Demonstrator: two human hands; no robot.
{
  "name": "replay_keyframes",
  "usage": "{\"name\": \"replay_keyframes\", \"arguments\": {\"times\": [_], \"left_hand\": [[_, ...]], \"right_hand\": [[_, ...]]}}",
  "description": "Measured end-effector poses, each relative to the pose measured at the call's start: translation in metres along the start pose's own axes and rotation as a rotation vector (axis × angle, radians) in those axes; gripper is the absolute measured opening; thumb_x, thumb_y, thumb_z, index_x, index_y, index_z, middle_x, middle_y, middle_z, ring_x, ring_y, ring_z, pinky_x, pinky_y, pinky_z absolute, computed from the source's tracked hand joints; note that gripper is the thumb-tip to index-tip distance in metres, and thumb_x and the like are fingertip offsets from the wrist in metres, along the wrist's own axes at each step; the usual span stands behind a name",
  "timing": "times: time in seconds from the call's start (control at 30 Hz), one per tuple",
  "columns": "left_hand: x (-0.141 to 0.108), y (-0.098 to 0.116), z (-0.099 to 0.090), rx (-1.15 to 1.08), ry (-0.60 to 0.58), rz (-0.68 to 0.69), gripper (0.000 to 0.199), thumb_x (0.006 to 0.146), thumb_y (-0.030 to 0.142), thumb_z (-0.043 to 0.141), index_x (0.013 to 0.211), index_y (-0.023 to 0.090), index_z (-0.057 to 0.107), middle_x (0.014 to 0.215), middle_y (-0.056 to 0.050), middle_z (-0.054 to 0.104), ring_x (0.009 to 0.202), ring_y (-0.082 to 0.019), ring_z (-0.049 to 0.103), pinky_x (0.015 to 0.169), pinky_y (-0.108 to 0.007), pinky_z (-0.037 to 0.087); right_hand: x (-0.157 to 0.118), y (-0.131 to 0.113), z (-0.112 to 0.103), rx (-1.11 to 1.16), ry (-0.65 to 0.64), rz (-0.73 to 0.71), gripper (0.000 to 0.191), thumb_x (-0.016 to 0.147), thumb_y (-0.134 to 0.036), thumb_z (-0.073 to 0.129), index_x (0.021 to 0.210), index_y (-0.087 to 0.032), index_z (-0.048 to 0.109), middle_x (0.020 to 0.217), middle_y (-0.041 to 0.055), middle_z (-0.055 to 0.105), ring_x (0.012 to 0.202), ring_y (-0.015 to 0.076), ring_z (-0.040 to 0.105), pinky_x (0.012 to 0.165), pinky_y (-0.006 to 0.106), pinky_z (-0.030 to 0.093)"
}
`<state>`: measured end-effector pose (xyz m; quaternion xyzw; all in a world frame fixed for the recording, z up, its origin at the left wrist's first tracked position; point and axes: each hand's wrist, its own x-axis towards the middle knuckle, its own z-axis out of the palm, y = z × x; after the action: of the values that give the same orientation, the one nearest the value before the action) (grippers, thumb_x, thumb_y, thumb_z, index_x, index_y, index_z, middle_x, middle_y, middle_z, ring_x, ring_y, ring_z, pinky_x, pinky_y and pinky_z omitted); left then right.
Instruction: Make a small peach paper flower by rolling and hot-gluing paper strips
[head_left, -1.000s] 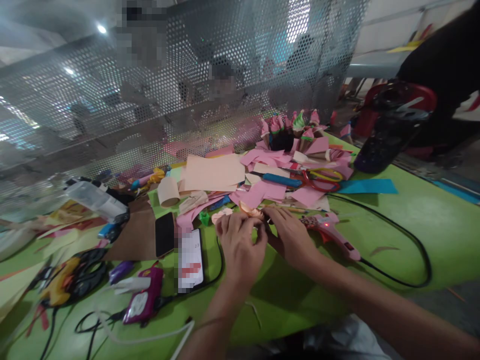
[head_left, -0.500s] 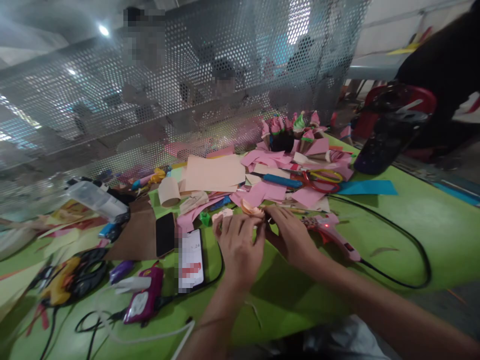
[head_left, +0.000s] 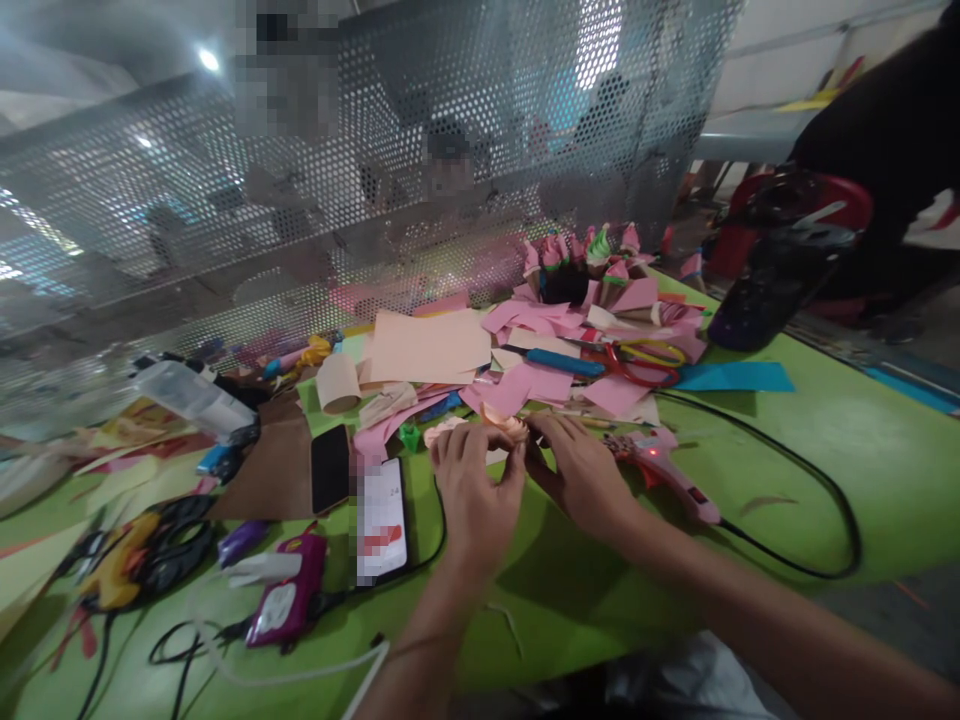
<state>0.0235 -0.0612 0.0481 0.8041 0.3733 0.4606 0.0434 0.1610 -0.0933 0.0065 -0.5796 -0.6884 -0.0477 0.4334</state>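
A small peach paper piece [head_left: 504, 424] with ruffled layers is pinched between the fingertips of both hands at the middle of the green table [head_left: 585, 620]. My left hand [head_left: 478, 490] closes on its left side. From the right, my right hand [head_left: 581, 460] closes on the same piece, its fingertips partly hidden. Another pale pink paper piece [head_left: 444, 430] shows just beyond my left fingers. A pink glue gun [head_left: 671, 470] with a lit red light lies right of my right hand.
Behind the hands lie paper scraps [head_left: 427, 345], a blue cutter [head_left: 566, 362] and scissors [head_left: 645, 362]. Two phones [head_left: 331, 470], a purple device [head_left: 289, 590] and cables are at left. A dark bottle [head_left: 772, 280] stands at the right edge, below a perforated metal screen [head_left: 450, 230].
The peach piece has turned slightly and shows more of its ruffled side. My left fingers have shifted a little, with the thumb nearer the piece.
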Motion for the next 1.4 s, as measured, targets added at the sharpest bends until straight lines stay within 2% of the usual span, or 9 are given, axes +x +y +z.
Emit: {"name": "replay_keyframes", "arguments": {"times": [0.27, 0.63, 1.03, 1.4], "left_hand": [[-0.0014, -0.0045, 0.0039, -0.019, 0.019, -0.049, 0.02, 0.08, 0.014, 0.067, 0.077, 0.022, 0.049, 0.075, 0.001, 0.059, 0.078, -0.019, 0.056, 0.074, -0.033, 0.039], [-0.0006, -0.0052, 0.0033, -0.063, 0.003, -0.087, 0.021, 0.082, 0.021, 0.067, 0.074, 0.022, 0.047, 0.075, 0.0, 0.058, 0.077, -0.018, 0.055, 0.073, -0.033, 0.04], [0.0005, -0.005, 0.0008, -0.081, -0.033, -0.111, 0.021, 0.081, 0.021, 0.067, 0.073, 0.021, 0.047, 0.075, 0.0, 0.057, 0.077, -0.018, 0.053, 0.073, -0.034, 0.041], [0.0001, -0.0051, 0.002, -0.115, -0.009, -0.154, 0.023, 0.079, 0.018, 0.066, 0.072, 0.022, 0.044, 0.074, 0.001, 0.054, 0.074, -0.018, 0.051, 0.072, -0.033, 0.04]], "right_hand": [[-0.0024, -0.0006, 0.001, -0.037, -0.016, -0.014, 0.026, 0.089, -0.014, 0.053, 0.114, -0.019, 0.052, 0.1, 0.0119, 0.069, 0.094, 0.0293, 0.066, 0.08, 0.046, 0.054], [-0.002, -0.0001, 0.0008, -0.04, -0.025, -0.004, 0.026, 0.088, -0.013, 0.054, 0.113, -0.018, 0.053, 0.101, 0.0128, 0.069, 0.093, 0.029, 0.066, 0.079, 0.045, 0.054], [-0.0028, -0.0009, -0.0003, -0.025, -0.029, -0.011, 0.03, 0.088, -0.013, 0.052, 0.117, -0.019, 0.052, 0.101, 0.0132, 0.069, 0.094, 0.0312, 0.065, 0.081, 0.049, 0.053], [-0.0022, -0.0026, -0.0013, -0.026, -0.019, -0.042, 0.03, 0.088, -0.012, 0.053, 0.117, -0.019, 0.051, 0.098, 0.0114, 0.069, 0.09, 0.0288, 0.066, 0.079, 0.045, 0.054]]}}
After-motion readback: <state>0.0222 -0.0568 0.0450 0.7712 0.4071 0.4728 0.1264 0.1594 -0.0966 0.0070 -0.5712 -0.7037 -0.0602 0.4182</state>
